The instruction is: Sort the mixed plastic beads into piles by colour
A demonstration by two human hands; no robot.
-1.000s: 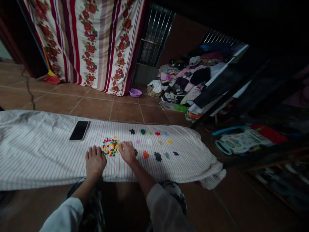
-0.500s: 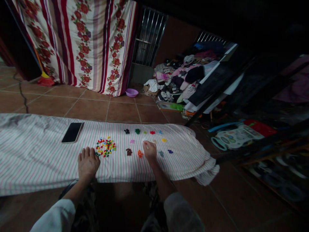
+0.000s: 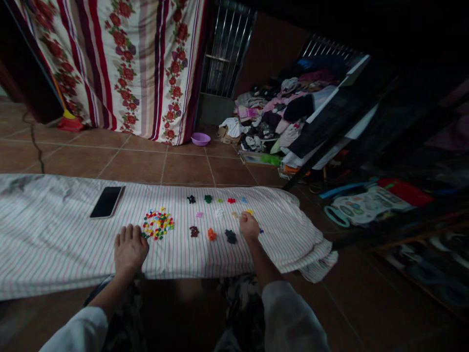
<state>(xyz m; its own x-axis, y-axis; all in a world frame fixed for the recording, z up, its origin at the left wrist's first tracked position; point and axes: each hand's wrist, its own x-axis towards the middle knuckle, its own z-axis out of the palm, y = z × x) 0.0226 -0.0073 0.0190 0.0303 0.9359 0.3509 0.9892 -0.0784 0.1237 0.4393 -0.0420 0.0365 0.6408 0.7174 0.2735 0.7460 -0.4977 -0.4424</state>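
Note:
My left hand (image 3: 130, 248) lies flat on the striped cloth (image 3: 73, 244), fingers spread a little, beside a mixed pile of small coloured pieces (image 3: 159, 225). My right hand (image 3: 249, 227) is closed at the right side of the small sorted groups, near the yellow pieces (image 3: 249, 211) and the beige ones (image 3: 235, 214); what its fingers hold, if anything, is too small to see. Around it lie white pieces (image 3: 219, 213), dark grey pieces (image 3: 230, 236), orange pieces (image 3: 211, 234), brown pieces (image 3: 194, 231) and dark blue pieces (image 3: 261, 231).
A black phone (image 3: 107, 202) lies on the cloth at the left. Black, green, red, light blue and pink groups sit at the back and middle. Beyond are a purple basin (image 3: 201, 139), a clothes pile (image 3: 278, 112) and a floral curtain (image 3: 146, 73).
My right hand has moved right from the white pieces towards the yellow ones, uncovering the white and dark grey groups. My left hand stays beside the mixed pile, and the view has shifted slightly.

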